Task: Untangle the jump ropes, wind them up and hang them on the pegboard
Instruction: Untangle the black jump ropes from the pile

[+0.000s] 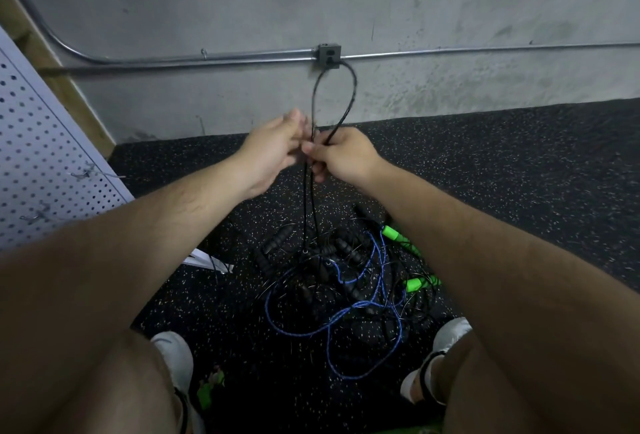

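Forearms are extended forward and brought together at centre. The right hand (346,153) is closed, its grip clamped on a black rope (350,94), a loop of which stands upright above the knuckles. The left hand (273,149) is set against the same strands; it is blurred, and whether its grip is together or apart cannot be told. Black strands drop from the hands to the tangle of jump ropes (322,260) on the floor (519,174), ahead of two white shoes (175,357). Open floor is noted right of the tangle; the pegboard (41,156), pale and perforated, bounds the left edge. A blue braided rope (360,304) and bright green handles (391,233) are mixed into the tangle. The floor is black speckled rubber; the wall (450,1) is rough grey concrete, crossed by a metal conduit (207,58).
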